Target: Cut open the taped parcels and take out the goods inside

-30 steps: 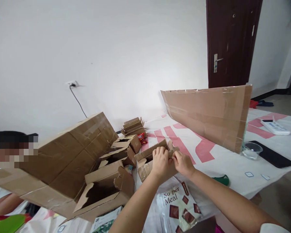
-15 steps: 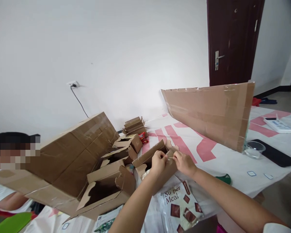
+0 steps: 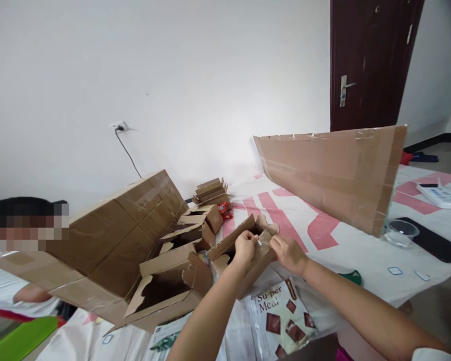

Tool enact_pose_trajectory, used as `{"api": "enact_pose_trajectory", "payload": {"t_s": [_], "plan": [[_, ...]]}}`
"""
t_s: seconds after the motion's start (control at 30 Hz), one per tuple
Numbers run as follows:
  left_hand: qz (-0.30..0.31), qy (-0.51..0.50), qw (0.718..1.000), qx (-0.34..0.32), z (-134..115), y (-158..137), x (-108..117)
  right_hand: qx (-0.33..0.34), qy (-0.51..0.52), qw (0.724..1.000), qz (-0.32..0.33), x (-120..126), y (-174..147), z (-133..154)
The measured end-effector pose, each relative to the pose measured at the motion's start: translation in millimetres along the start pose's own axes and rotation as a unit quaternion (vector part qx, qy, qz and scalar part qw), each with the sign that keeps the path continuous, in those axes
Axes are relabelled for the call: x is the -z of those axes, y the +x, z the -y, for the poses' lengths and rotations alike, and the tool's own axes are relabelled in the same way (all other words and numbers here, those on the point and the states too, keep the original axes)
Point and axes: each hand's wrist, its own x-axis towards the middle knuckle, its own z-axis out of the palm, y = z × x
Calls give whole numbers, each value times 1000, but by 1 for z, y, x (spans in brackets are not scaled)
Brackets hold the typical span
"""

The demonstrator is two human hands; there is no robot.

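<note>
A small open cardboard box (image 3: pixel 257 268) stands in front of me, its flaps raised. My left hand (image 3: pixel 245 249) is over its opening, thumb and fingers pinched on a small piece of clear shiny film (image 3: pixel 262 241). Whether this film is tape or wrapping I cannot tell. My right hand (image 3: pixel 290 255) is closed at the box's right side, its fingertips curled by the edge; what they hold, if anything, is hidden. Just below lies a "Super Meal" pouch (image 3: pixel 265 338) printed with brown squares.
More open boxes (image 3: pixel 173 291) stand in a row at left, beside a large cardboard panel (image 3: pixel 135 220). Another panel (image 3: pixel 330 175) stands at right. Near it are a clear cup (image 3: pixel 401 233), a dark phone (image 3: pixel 436 243) and a white device (image 3: pixel 441 194). A co-worker (image 3: pixel 22 296) sits at far left.
My hands are slightly farther apart, the right fingers having moved a little away from the film. The whole view has shifted slightly, so things appear farther right.
</note>
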Motion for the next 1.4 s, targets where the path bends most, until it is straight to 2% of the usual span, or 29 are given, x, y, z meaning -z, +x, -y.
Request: {"api": "enact_pose_trajectory", "payload": {"t_s": [0.27, 0.5, 0.63, 0.73, 0.8, 0.9, 1.0, 1.07, 1.13, 1.2, 1.27, 1.3, 1.4], "plan": [[2, 14, 999, 52, -3, 8, 3, 50, -27, 998, -9, 2, 1, 0], [-37, -62, 995, 70, -4, 8, 0, 64, -30, 997, -14, 1, 1, -2], [-74, -138, 987, 43, -12, 17, 19, 68, -23, 997, -13, 2, -6, -4], [-89, -173, 981, -12, -24, 17, 40, 61, -20, 998, -16, 2, -9, -3], [-89, -178, 978, -63, -32, 6, 50, 52, -20, 998, -19, 1, -10, -2], [-87, -167, 971, -146, -38, -29, 54, 39, -21, 999, -23, 0, -10, 0], [-59, -135, 969, -200, -27, -77, 47, 37, -18, 999, -19, 1, -15, 0], [4, -87, 969, -231, -10, -105, 37, 40, -12, 999, -8, 3, -21, 0], [79, -52, 970, -222, 11, -125, 25, 32, 14, 999, 11, 6, -29, 0], [96, -92, 978, -160, 31, -134, 12, -3, 73, 997, 21, 11, -37, 3], [79, -185, 977, -75, 46, -135, 1, -67, 176, 982, 21, 17, -43, 10], [69, -225, 971, -41, 50, -133, -3, -97, 246, 964, 29, 20, -45, 15], [57, -274, 960, 0, 56, -128, -11, -146, 453, 874, 96, 28, -50, 35]]}}
